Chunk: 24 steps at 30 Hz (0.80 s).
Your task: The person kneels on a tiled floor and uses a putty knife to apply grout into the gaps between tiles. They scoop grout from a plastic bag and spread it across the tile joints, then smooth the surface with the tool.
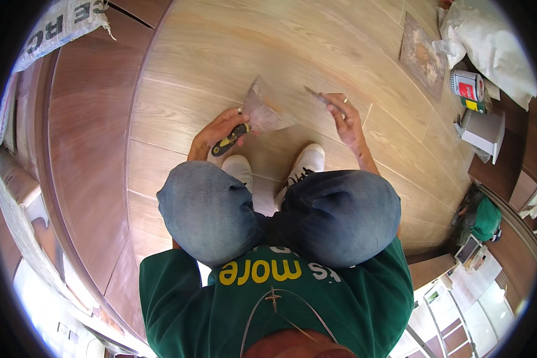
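My left hand [218, 127] is closed round a wide putty knife [265, 110] in front of my left knee. Its black-and-yellow handle slants toward me, and the broad, smeared blade fans out to the right over the floor. In my right hand [347, 124], the fingers pinch a slim tool with a narrow, pointed grey end [317, 95]; its exact kind is unclear. That point is directed to the left, toward the broad blade, with a gap between the two tools. Beneath both hands lies the wood-look tiled floor [221, 53].
My white shoes [309, 160] stand under my bent knees. A brown panelled surface [95, 149] runs along the left. At right are a stained board [422, 56], a paint can [466, 85], a white sack [489, 42] and a grey-white box [483, 132]. Another sack [62, 30] lies upper left.
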Available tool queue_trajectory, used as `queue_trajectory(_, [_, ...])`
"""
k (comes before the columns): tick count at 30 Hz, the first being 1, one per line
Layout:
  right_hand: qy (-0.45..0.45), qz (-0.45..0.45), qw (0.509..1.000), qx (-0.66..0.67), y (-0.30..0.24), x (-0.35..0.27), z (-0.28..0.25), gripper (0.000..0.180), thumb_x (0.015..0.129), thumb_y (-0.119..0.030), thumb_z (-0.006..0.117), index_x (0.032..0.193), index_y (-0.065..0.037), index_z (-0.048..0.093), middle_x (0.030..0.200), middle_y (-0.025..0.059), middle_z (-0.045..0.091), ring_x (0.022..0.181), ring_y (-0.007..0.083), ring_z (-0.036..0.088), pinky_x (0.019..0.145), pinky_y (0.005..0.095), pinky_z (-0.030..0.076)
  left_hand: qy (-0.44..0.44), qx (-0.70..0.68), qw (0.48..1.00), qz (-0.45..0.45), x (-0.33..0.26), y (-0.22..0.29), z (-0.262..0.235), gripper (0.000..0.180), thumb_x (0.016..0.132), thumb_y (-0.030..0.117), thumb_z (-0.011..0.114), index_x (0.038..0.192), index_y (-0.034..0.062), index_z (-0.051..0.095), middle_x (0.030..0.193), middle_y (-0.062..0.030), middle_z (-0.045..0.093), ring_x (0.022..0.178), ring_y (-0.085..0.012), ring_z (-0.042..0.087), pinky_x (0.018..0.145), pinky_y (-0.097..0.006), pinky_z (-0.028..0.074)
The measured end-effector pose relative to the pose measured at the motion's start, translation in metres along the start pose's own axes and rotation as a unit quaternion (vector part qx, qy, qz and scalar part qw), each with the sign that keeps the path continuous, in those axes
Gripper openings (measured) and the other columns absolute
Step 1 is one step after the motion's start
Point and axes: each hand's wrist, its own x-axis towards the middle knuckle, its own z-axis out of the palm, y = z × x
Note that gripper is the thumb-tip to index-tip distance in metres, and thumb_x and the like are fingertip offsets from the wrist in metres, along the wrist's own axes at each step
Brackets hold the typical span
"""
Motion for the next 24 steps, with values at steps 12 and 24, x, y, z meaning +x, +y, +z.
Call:
queue_trajectory(12, [-0.127, -0.234, 0.932, -0.246, -0.015, 0.024, -0.036, 0.06, 0.07, 0.008, 0.06, 0.124, -0.014, 0.073, 0.123, 0.0121, 0.067, 0.115, 0.034, 0.062, 0.1, 0.0421, 0.051, -0.027, -0.051, 0.996, 0.074, 0.001, 0.009, -0.005, 0.026, 0.104, 0.027, 0.053, 0.105, 0.0026, 0.06, 0.085, -0.0114, 0.071, 0.058, -0.0128, 0.063, 0.055, -0.026, 0.052])
queue_trajectory(24, [-0.253, -0.273, 0.841, -0.392, -0.071, 0.1, -0.009, 0.039, 0.087, -0.002, 0.06, 0.115, -0.024, 0.075, 0.12, -0.0046, 0.068, 0.108, 0.0209, 0.063, 0.098, 0.0368, 0.048, -0.037, 0.141, 0.988, 0.057, 0.01, 0.037, -0.02, 0.032, 0.107, 0.029, 0.046, 0.12, 0.0033, 0.061, 0.092, -0.0059, 0.071, 0.064, -0.0099, 0.059, 0.06, -0.026, 0.051])
